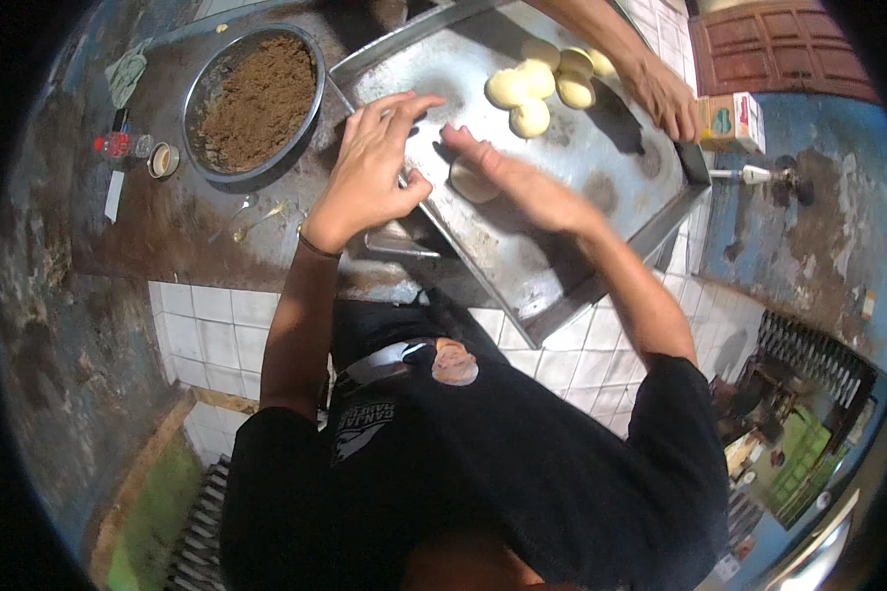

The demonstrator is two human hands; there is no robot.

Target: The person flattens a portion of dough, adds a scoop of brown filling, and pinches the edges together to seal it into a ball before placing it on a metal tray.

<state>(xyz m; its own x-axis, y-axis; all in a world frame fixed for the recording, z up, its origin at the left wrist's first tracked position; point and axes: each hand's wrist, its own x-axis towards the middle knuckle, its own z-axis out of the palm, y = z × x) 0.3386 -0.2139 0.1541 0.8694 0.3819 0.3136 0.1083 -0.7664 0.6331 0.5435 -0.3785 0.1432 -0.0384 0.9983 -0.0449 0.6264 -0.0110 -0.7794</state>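
Note:
My right hand [537,187] lies flat, fingers stretched out, over a pale round piece of dough [471,184] on the metal baking tray [532,271]. The hand covers part of the dough. Close by, my left hand [373,177] hovers at the tray's left edge with fingers apart and bent, holding nothing. Farther back on the tray, several smooth yellowish dough balls [530,91] sit in a cluster, some touching. Another person's hand [665,97] rests at the tray's far right rim.
A steel bowl [306,123] of crumbly brown filling [256,103] stands left on the worn table [158,231]. Beside it are a small cup [163,160], a red-labelled bottle [118,145], a cloth [128,74] and spoons [256,222]. A carton [731,123] is at the right.

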